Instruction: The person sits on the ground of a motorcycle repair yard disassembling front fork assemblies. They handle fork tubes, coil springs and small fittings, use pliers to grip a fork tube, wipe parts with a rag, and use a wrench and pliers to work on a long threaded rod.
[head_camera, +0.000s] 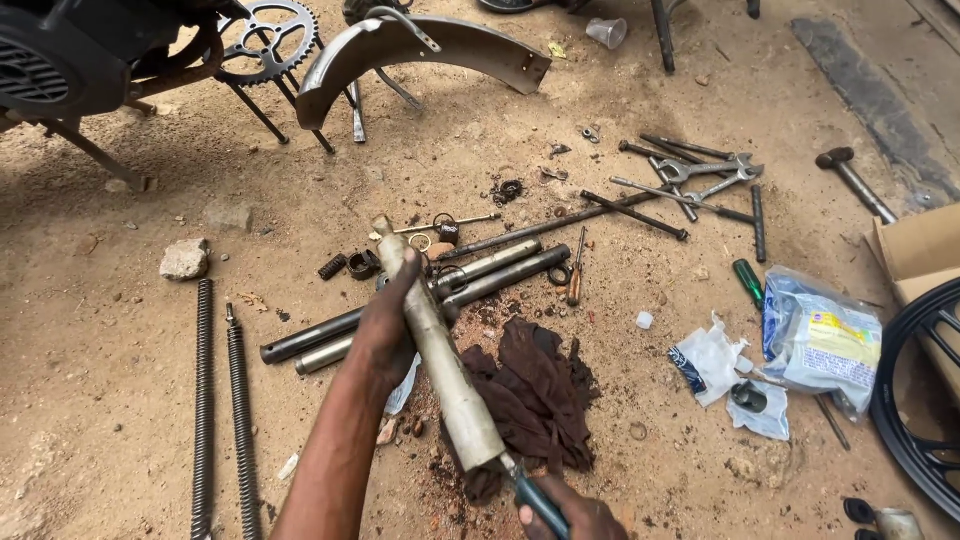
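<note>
Both hands grip: left hand (385, 325) a tube (440, 355), right hand (570, 518) a screwdriver (535, 500), near a clear plastic packet (822, 340).

Cut off, covered and too small to read

The right hand (572, 519) was cropped by the bottom edge, and the tool's (535, 498) tip was buried inside the fork tube's (440, 355) lower end. The left hand (385, 325) covered part of that tube. The black wheel (925, 400) ran off the right edge, the engine (60, 60) off the top left, and the cardboard box (920, 250) off the right. The small bits (508, 188) in the dirt were too tiny to tell apart.
</note>
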